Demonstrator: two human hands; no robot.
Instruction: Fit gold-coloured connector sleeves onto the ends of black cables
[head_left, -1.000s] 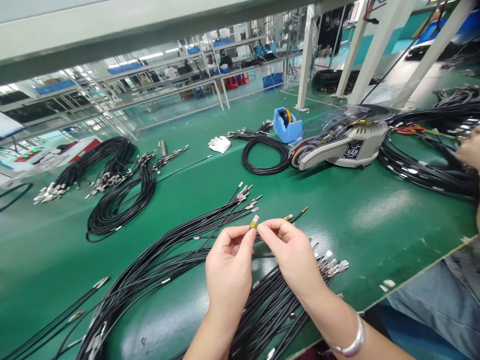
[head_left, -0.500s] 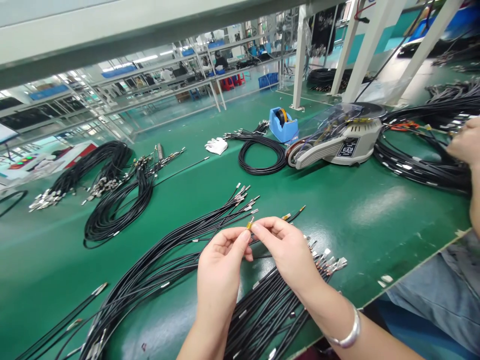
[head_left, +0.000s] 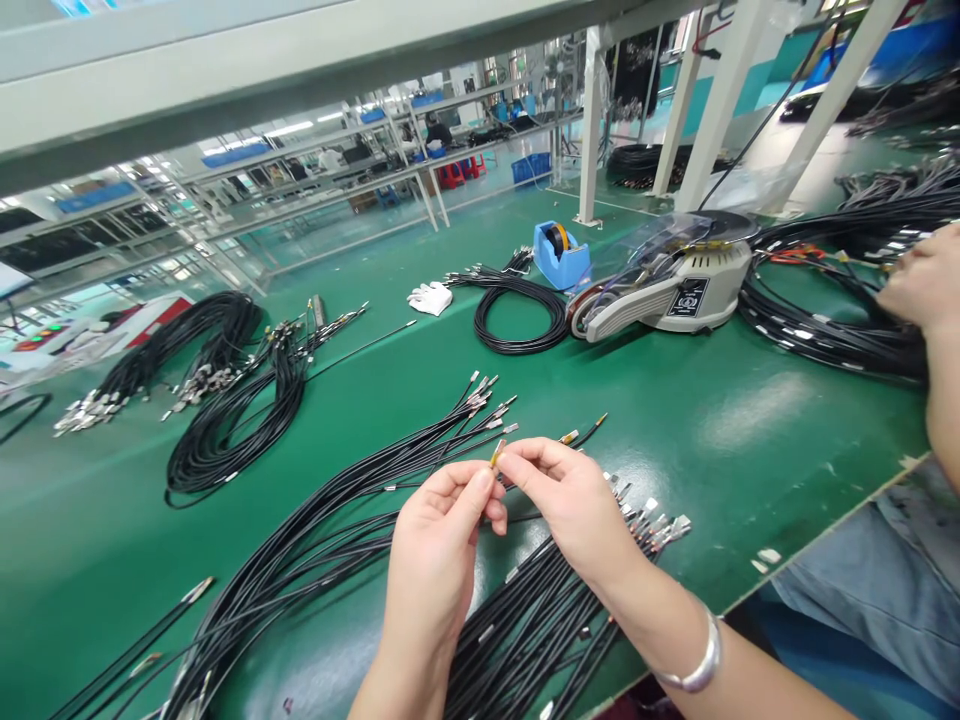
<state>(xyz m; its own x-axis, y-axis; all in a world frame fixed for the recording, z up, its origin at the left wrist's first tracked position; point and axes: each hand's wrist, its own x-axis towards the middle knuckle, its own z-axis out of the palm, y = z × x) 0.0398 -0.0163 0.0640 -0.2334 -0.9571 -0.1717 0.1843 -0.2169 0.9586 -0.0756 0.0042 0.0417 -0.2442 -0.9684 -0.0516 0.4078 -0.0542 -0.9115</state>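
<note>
My left hand and my right hand meet over the bench, both closed in a pinch. Between their fingertips is a cable end with yellow tape around it and a small metal tip pointing up. Most of that cable is hidden behind the fingers. Under and left of my hands runs a bundle of black cables with metal ends. Below my right forearm lies a second bundle of black cables, its flat silvery terminals showing past my wrist.
A grey tape dispenser machine stands at the back right beside a blue tape holder. A white glove and coiled cables lie near them. More cable coils rest at left. A co-worker's hand is at far right by a large coil.
The taped cable end has turned slightly between my fingertips, and my left fingers have shifted a little. The whole view has moved slightly.
</note>
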